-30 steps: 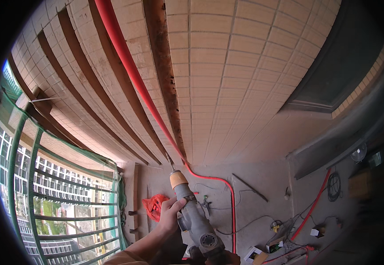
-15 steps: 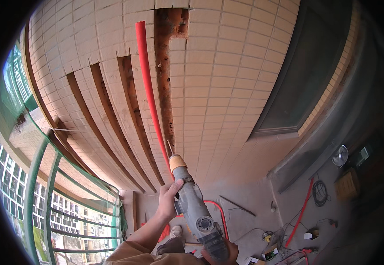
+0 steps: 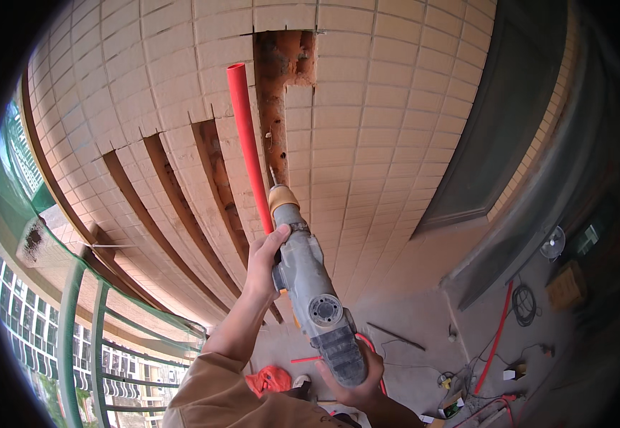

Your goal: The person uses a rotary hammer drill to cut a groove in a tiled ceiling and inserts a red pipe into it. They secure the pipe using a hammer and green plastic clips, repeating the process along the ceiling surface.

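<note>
With both hands I hold a grey hammer drill [image 3: 306, 267] with a tan front collar, pointed up the wall. My left hand [image 3: 261, 258] is closed around its front, just behind the collar. My right hand [image 3: 358, 381] is wrapped around the rear end, its fingers partly hidden by the drill body. The short bit [image 3: 273, 175] reaches into the wide chiselled groove [image 3: 273, 128] in the tiled wall; whether its tip touches the brick I cannot tell. Just left of the groove stands a long red pipe [image 3: 244, 121], its lower part hidden behind the drill and my left hand.
Three narrower grooves [image 3: 214, 153] run down the wall on the left, beside a green balcony railing [image 3: 74, 321]. A dark window [image 3: 467, 143] is at right. On the floor lie an orange-red bag [image 3: 271, 380], a dark rod [image 3: 395, 337], cables, a red pipe [image 3: 494, 342] and a cardboard box [image 3: 565, 285].
The drill and both my hands have moved up the groove. The bit sits higher on the wall, and the view has shifted slightly. The orange-red bag shows more fully.
</note>
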The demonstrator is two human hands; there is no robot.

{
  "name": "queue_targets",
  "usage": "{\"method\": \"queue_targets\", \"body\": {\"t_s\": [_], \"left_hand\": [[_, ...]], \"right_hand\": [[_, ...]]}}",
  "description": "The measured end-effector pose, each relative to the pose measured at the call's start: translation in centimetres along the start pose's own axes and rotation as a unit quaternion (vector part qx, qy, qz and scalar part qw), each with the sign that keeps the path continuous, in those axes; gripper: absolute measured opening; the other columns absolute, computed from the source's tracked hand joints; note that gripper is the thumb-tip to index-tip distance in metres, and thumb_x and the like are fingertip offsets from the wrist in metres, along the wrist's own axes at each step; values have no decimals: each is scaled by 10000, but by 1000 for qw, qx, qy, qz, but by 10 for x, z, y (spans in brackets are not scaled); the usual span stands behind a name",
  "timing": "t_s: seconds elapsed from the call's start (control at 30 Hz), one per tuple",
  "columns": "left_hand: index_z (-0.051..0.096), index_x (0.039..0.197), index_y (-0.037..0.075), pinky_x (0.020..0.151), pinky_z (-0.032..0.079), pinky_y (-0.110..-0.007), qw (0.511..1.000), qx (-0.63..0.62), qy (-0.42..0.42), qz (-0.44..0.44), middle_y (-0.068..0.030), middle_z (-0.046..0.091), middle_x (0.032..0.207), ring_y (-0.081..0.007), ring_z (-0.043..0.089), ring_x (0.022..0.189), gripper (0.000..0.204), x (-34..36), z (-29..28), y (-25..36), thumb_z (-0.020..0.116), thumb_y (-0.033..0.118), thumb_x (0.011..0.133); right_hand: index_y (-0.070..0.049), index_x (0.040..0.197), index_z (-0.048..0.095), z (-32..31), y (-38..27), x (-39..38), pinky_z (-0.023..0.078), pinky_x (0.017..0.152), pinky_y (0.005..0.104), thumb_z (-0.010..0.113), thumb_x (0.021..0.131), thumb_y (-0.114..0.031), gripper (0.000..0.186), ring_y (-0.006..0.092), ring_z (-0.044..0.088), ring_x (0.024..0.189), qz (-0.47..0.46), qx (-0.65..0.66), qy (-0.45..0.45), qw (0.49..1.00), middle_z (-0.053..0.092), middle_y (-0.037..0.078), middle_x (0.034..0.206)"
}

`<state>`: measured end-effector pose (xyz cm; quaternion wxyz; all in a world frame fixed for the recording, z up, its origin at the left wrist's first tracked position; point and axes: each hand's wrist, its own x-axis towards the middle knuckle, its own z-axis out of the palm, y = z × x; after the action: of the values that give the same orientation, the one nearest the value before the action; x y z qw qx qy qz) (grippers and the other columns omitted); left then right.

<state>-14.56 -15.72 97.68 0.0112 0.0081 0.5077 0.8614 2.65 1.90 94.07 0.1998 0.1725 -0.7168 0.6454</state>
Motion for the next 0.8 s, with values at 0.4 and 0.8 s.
{"method": "queue_targets", "body": {"t_s": [0.4, 0.8], "left_hand": [[667, 961, -76, 657, 535, -304, 1000, 13, 27, 5, -104, 677, 841, -159, 652, 712, 337, 20, 6, -8, 649, 261, 974], [668, 977, -71, 651, 551, -323, 999, -33, 27, 12, -143, 703, 841, -198, 677, 684, 454, 9, 4, -9, 629, 380, 944]], "right_hand": [[35, 924, 683, -16, 53, 3, 574, 663, 335, 821, 718, -14, 253, 204, 732, 705, 61, 32, 22, 997, 741, 126, 818], [44, 982, 670, -16, 5, 17, 566, 617, 355, 826, 660, -88, 382, 273, 713, 643, -12, -113, -51, 992, 711, 153, 780]]}}
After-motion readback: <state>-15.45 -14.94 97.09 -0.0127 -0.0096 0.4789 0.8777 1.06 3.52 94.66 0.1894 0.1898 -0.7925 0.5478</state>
